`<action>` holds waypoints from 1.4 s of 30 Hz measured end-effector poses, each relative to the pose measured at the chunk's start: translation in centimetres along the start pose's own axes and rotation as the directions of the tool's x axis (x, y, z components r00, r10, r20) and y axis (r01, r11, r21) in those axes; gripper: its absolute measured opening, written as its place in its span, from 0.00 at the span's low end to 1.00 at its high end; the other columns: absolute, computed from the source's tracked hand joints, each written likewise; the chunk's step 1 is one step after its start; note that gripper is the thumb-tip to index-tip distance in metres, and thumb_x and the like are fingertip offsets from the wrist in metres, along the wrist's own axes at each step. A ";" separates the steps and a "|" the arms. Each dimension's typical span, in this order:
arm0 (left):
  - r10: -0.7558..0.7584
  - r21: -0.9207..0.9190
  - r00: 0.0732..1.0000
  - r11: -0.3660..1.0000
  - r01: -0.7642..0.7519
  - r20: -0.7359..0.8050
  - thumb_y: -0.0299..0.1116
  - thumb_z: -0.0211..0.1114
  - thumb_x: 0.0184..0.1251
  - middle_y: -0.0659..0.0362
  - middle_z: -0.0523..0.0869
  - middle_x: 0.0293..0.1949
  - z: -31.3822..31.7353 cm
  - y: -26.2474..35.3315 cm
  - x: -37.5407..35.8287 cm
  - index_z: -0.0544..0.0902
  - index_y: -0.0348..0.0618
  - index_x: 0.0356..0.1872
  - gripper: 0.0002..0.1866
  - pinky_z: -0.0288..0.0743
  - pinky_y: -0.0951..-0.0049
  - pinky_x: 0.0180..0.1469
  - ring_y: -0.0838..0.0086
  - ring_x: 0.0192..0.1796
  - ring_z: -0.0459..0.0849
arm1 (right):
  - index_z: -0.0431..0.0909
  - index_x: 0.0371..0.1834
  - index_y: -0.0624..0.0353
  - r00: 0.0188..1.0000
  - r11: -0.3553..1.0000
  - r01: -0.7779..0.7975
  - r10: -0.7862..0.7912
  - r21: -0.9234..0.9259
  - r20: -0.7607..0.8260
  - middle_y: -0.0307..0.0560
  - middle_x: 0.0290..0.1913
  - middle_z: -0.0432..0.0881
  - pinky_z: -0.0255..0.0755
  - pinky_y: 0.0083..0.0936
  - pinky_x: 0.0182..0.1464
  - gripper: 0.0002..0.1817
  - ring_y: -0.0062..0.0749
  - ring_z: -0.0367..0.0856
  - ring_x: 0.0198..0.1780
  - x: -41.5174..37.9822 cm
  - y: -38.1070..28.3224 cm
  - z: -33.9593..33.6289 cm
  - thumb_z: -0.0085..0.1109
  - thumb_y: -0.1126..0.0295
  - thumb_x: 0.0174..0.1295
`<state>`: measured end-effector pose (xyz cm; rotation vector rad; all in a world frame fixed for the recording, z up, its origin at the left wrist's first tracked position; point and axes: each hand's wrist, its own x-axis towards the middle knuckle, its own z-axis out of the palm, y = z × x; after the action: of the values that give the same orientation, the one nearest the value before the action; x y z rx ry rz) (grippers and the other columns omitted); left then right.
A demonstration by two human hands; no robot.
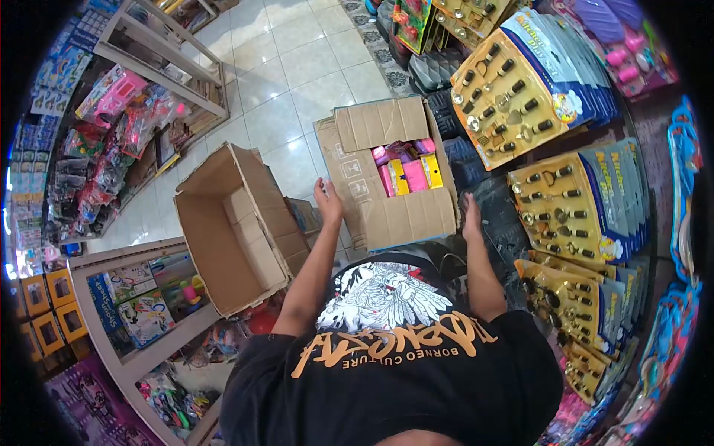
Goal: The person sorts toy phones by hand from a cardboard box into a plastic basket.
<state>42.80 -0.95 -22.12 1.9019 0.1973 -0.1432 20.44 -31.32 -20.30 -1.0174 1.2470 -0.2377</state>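
Note:
A cardboard box [349, 195] stands in front of me, its flaps partly folded over the top. Through the gap between them show pink and yellow toy packages [413, 175]. My left hand [328, 201] is at the box's left side, fingers apart and nothing in them. On the opposite side, my right hand [471, 215] is close to the box's near right corner with its fingers stretched out. The undersides of both hands are partly hidden.
An empty, open cardboard box [216, 249] tilts on the left, over a white-framed shelf [126, 264]. Kitchen play sets [513, 97] hang in rows on the right. Bagged toys [111, 134] fill a rack at far left. Pale floor tiles [290, 67] run ahead.

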 end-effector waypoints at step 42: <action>-0.052 -0.307 0.802 0.908 0.286 0.595 0.37 0.52 0.69 0.53 0.54 0.70 0.3 -0.7 -2.7 0.39 0.54 0.72 0.37 0.47 0.70 0.69 0.67 0.70 0.53 | 0.57 0.65 0.62 0.773 0.892 0.356 -0.114 -0.279 0.623 0.47 0.58 0.70 0.59 0.27 0.62 0.41 0.30 0.67 0.60 1.5 0.4 4.9 0.67 0.61 0.51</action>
<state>40.07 -1.23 -22.32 1.3667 -0.0201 -0.7472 25.05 -29.62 -21.77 -1.4597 0.5823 0.1427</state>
